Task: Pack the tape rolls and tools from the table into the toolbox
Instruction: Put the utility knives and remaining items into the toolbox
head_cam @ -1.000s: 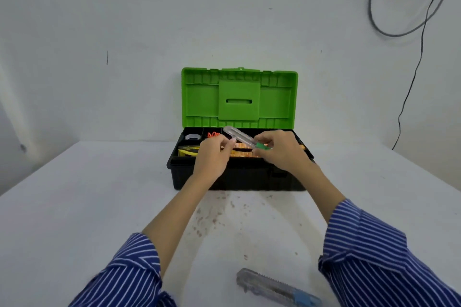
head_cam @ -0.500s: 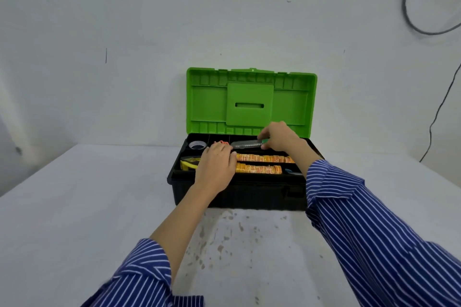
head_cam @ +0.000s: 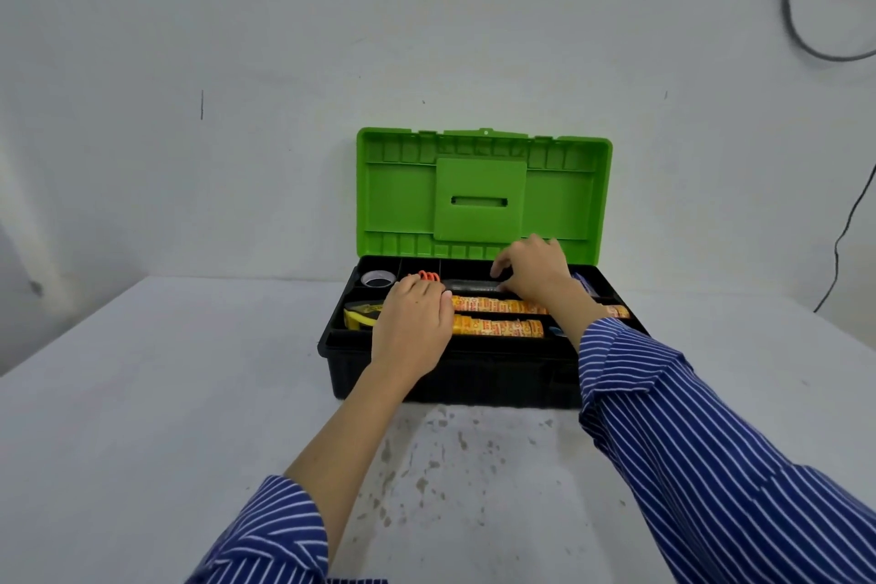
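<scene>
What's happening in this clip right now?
A person in a blue striped shirt is packing a black toolbox with an open green lid on a white table. The right hand is setting a grey utility knife into the tray's rear compartment, fingers curled on it. The left hand rests on the tray beside two orange patterned packs. A clear tape roll already sits in the back-left compartment.

- Single view: head-worn wide-angle camera, facing forward and slightly down across the table [head_cam: 142,394] toward the wall [head_cam: 237,62].
- Open toolbox [head_cam: 474,384] centred, mid-distance; forearms enter from bottom edge.
- No second view.
</scene>
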